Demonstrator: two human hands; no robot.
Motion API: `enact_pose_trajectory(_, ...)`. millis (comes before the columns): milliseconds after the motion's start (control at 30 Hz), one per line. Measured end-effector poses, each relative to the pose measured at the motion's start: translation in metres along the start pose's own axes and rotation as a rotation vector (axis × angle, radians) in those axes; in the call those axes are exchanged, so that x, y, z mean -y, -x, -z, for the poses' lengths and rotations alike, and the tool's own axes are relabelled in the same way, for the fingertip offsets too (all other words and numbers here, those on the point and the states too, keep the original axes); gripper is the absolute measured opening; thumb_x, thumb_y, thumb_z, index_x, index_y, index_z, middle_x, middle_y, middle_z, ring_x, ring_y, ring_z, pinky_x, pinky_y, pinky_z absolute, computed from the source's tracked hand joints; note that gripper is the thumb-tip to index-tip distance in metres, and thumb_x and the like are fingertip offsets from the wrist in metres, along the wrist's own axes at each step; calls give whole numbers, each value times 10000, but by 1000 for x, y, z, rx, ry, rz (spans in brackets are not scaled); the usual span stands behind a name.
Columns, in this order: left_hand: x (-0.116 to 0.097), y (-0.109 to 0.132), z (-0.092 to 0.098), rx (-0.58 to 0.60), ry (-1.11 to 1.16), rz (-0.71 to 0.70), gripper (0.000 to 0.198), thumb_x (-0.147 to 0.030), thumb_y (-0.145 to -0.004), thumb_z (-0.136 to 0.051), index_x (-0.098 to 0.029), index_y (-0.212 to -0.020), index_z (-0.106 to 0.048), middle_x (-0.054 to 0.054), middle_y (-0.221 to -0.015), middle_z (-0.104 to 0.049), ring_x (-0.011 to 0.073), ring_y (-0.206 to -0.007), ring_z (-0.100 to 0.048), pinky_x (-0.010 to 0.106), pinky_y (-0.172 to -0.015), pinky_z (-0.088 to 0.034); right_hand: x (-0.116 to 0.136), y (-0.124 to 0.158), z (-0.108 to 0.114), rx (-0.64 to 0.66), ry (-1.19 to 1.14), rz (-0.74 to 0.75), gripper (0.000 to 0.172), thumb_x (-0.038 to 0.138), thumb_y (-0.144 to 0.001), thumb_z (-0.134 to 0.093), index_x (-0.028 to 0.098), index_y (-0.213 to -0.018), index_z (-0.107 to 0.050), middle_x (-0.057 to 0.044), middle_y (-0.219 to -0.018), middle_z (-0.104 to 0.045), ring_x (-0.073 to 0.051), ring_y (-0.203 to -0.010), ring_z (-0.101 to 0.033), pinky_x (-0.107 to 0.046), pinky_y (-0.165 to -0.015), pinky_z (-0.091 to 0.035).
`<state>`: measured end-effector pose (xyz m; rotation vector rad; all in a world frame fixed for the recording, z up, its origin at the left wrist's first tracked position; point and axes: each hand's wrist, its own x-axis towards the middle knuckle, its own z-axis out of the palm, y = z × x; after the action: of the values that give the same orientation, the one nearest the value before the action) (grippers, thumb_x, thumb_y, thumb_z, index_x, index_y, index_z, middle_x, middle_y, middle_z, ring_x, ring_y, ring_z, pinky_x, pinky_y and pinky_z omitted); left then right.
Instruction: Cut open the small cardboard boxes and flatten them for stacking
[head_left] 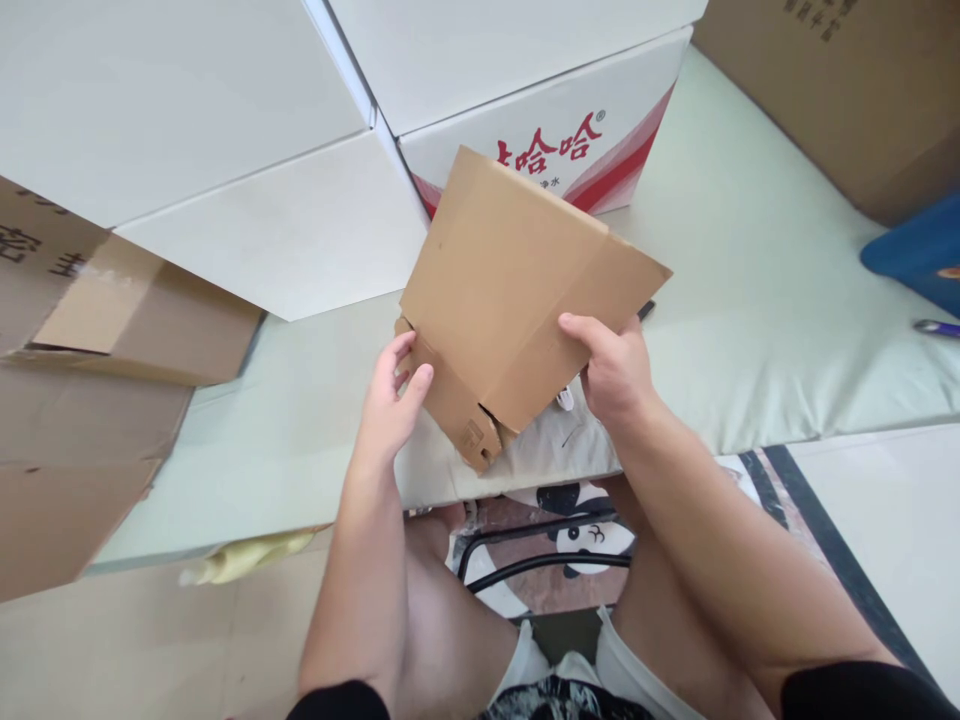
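A flat brown cardboard piece (pixel 504 270), folded with creased flaps, is tilted up in front of me above the pale green surface. My right hand (pixel 616 365) grips its right-hand panel, the thumb on the near face and the fingers behind, mostly hidden. At the left edge is a narrow tabbed flap (pixel 450 400) with small cut-outs. My left hand (pixel 394 395) is beside this flap, its thumb and curled fingers apart, the fingertips at the cardboard's edge. Behind my right hand, a small dark object (pixel 646 311) partly shows; I cannot make out its kind.
White cartons (pixel 270 230) are stacked behind, one with red lettering (pixel 551 145). Brown boxes stand at the left (pixel 112 300) and far right (pixel 847 100). A blue object (pixel 919 255) and a pen-like item (pixel 937 328) lie on the pale green cloth (pixel 750 330). Black metal bars (pixel 540 530) run below.
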<state>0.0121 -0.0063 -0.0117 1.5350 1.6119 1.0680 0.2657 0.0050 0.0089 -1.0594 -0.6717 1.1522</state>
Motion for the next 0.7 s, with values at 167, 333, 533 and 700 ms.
enact_pose_trajectory(167,5,-3,2,-84,81,35,872,-828,-721,-741,-206,-1320,-619,198,-1493,-607,377,-1448,-544,571,-1224,-451,1,2,1,21,-5,3,420,400,-563,-749,247,-944,-663,-70,-971,-783,-307,-1021,-724,-474,-914,-610)
enact_pose_trajectory(333,10,-4,2,-44,126,90,823,-759,-756,-769,-254,-1378,-583,159,-1605,-514,377,-1526,-456,543,-1225,-454,-3,3,8,55,-14,71,281,390,-678,-700,237,-915,-696,-74,-984,-770,-301,-995,-736,-490,-948,-600)
enact_pose_trajectory(533,10,-7,9,-116,141,69,839,-763,-724,-790,-242,-1351,-592,161,-1592,-528,365,-1507,-476,529,-1246,-424,6,6,9,203,-105,15,334,349,-650,-777,240,-961,-724,-58,-1009,-786,-306,-1035,-739,-483,-941,-610)
enact_pose_trajectory(700,8,-7,16,-226,192,100,780,-769,-681,-804,-220,-1216,-660,146,-1335,-713,338,-1309,-644,483,-1147,-517,14,9,7,253,-170,-39,439,331,-596,-795,247,-1019,-713,-50,-1013,-788,-322,-1070,-740,-492,-949,-608)
